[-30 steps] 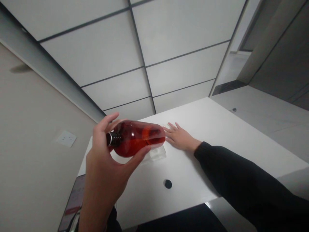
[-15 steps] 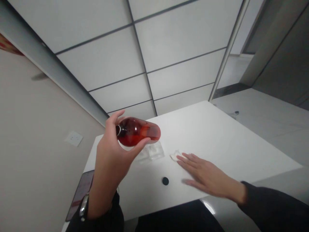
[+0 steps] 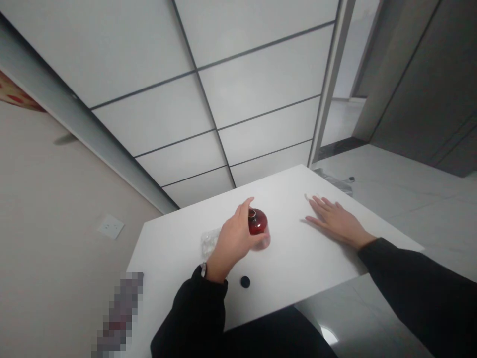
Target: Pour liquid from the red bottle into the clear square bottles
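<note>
Gripping the translucent red bottle (image 3: 258,223) at the white table's (image 3: 294,258) middle, the left hand (image 3: 234,237) is curling around it. At three o'clock, the right hand (image 3: 338,223) is lying flat, fingers spread. The black cap (image 3: 245,282) is lying at six: uncapping is seemingly done, recapping not. The bottle is appearing upright, neck pale-ringed.

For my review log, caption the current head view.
Left hand grips a red bottle at a white table; right hand spread palm-down; black disc nearby.
</note>
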`<state>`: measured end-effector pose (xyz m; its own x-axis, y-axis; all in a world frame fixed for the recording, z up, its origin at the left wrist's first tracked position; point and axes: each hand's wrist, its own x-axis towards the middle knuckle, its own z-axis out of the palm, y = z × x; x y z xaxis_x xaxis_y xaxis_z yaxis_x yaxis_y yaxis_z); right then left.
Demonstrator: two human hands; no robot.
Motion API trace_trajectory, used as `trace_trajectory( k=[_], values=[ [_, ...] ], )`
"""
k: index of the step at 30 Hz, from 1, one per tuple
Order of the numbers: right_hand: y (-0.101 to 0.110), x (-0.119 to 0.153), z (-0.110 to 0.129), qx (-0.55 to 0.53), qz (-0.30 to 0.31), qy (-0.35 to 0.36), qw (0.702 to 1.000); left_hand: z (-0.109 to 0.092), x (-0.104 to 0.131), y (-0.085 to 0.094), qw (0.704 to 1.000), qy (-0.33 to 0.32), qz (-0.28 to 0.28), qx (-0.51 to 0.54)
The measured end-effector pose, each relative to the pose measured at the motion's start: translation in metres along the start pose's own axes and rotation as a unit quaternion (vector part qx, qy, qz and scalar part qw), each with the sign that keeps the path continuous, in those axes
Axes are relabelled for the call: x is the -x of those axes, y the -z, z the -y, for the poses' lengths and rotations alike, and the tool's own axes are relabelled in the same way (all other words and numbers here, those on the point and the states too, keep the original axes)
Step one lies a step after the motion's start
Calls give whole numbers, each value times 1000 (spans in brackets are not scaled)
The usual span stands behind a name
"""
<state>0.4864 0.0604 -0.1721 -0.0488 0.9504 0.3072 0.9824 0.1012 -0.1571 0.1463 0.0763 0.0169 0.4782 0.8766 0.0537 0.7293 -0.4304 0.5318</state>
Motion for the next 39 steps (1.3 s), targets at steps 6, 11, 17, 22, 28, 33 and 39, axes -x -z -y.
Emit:
trace_trajectory(
  k=[6,11,17,22,28,33,39],
  values=[
    [-5,-33,24,-16,-81,-23,996,4,11,-32,999,-28,32,7],
    [6,-20,25,-47,-151,-48,986,2,25,-33,997,-71,11,15],
    [23,-21,32,-101,-226,-47,968,66,76,5,974,-36,-205,94],
    [75,-45,84,-171,-186,40,967,156,98,14,973,60,-169,146],
    [131,-94,222,-162,48,259,951,190,82,-9,978,58,-73,184],
    [118,-125,317,-40,170,284,943,196,81,-14,981,43,-66,174],
    [97,-130,362,52,241,295,923,194,86,-13,983,64,-64,158]
  ],
)
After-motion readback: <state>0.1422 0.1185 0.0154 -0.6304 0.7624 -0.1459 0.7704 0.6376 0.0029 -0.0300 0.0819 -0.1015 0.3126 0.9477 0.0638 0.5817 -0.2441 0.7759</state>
